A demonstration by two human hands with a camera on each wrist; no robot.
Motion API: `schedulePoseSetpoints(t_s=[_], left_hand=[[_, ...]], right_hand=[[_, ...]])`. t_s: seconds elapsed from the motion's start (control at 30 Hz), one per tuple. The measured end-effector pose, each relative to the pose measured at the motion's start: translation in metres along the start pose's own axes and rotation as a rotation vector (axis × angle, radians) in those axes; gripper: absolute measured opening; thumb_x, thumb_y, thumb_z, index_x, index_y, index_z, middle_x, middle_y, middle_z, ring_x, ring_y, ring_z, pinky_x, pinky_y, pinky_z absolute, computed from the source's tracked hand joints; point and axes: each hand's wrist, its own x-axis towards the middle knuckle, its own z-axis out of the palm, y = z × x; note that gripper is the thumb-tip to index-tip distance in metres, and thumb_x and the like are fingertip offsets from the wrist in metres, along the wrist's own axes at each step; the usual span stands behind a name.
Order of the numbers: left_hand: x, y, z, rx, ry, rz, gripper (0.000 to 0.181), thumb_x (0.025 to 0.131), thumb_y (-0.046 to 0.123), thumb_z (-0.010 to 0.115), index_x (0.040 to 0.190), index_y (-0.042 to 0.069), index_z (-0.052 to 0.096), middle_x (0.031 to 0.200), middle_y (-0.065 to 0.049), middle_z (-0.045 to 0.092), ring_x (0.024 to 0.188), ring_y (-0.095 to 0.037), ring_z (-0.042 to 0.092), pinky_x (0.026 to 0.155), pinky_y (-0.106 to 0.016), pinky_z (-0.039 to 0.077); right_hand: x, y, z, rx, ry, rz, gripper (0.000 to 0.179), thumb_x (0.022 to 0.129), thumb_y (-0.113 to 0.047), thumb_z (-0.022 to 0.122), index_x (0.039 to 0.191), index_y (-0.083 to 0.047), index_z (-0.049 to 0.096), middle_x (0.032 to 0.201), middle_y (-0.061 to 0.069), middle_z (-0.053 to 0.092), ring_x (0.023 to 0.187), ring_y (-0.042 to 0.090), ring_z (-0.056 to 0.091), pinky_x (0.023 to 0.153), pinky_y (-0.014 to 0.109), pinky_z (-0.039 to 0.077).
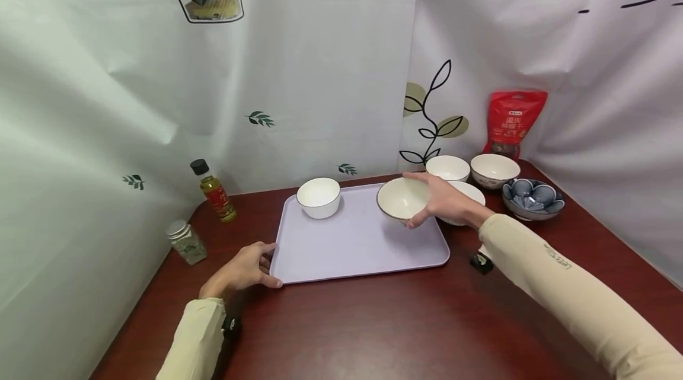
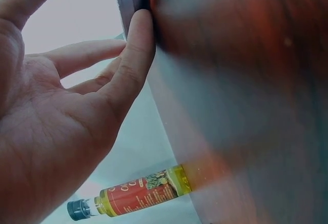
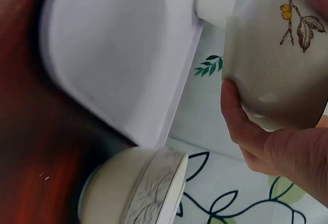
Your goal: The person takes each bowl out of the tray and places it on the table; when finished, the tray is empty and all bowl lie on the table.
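My right hand (image 1: 445, 199) grips a cream bowl (image 1: 401, 197) by its side, thumb at the near rim and fingers at the far rim. In the head view this bowl overlaps the right part of the lilac tray (image 1: 352, 249). A branch with yellow fruit decorates its outside in the right wrist view. My left hand (image 1: 248, 267) rests at the tray's front left corner. Its fingers (image 2: 138, 44) reach out nearly straight to the tray's rim, with the thumb spread away from them. A white bowl (image 1: 319, 199) stands upright on the tray's back left part.
Right of the tray are two more bowls (image 1: 447, 166) (image 1: 466, 191), a patterned bowl (image 1: 495, 171) and a blue bowl (image 1: 532, 197) holding small blue dishes. Behind them stands a red bag (image 1: 514, 119). An oil bottle (image 1: 217, 193) and a spice jar (image 1: 187, 242) stand at left.
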Motion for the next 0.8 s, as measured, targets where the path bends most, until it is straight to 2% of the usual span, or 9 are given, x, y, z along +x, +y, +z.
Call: schedulePoseSetpoints(t_s=[0.2,0.37,0.5,0.67,0.8], left_hand=[[-0.001,-0.002,0.001,-0.007,0.006,0.016,0.096,0.067,0.013,0.093,0.143,-0.017,0.042,0.114,-0.022,0.058,0.094,-0.023,0.068,0.08,-0.037,0.061],[-0.001,0.0,0.0,-0.007,0.006,-0.007,0.096,0.067,0.013,0.093,0.144,-0.015,0.042,0.114,-0.021,0.058,0.094,-0.023,0.067,0.081,-0.038,0.061],[-0.001,0.001,-0.001,-0.001,0.011,-0.009,0.096,0.067,0.012,0.093,0.144,-0.015,0.042,0.114,-0.021,0.058,0.094,-0.023,0.067,0.081,-0.039,0.061],[-0.002,0.003,-0.001,-0.006,0.007,-0.007,0.096,0.067,0.012,0.093,0.144,-0.015,0.043,0.114,-0.021,0.058,0.094,-0.024,0.067,0.081,-0.039,0.061],[-0.003,0.002,-0.001,-0.002,0.008,-0.004,0.096,0.067,0.012,0.093,0.143,-0.016,0.043,0.114,-0.021,0.059,0.094,-0.024,0.067,0.081,-0.039,0.061]], right_hand=[[-0.026,0.014,-0.012,-0.081,0.01,-0.041,0.114,0.055,-0.03,0.097,0.152,-0.007,0.041,0.144,0.019,0.052,0.124,0.03,0.052,0.104,0.041,0.04],[-0.052,0.03,-0.023,-0.065,0.007,-0.057,0.112,0.057,-0.03,0.097,0.151,-0.007,0.042,0.139,0.017,0.054,0.12,0.028,0.05,0.094,0.027,0.043],[-0.071,0.045,-0.033,-0.068,0.001,-0.049,0.11,0.058,-0.029,0.096,0.151,-0.008,0.041,0.138,0.016,0.053,0.117,0.027,0.048,0.089,0.021,0.043],[-0.099,0.068,-0.048,-0.067,0.016,-0.044,0.107,0.06,-0.024,0.095,0.151,-0.008,0.042,0.134,0.018,0.055,0.109,0.011,0.048,0.082,0.019,0.044],[-0.116,0.086,-0.061,-0.05,0.048,-0.054,0.105,0.06,-0.017,0.094,0.15,-0.006,0.041,0.133,0.008,0.054,0.104,-0.002,0.047,0.08,0.017,0.043]])
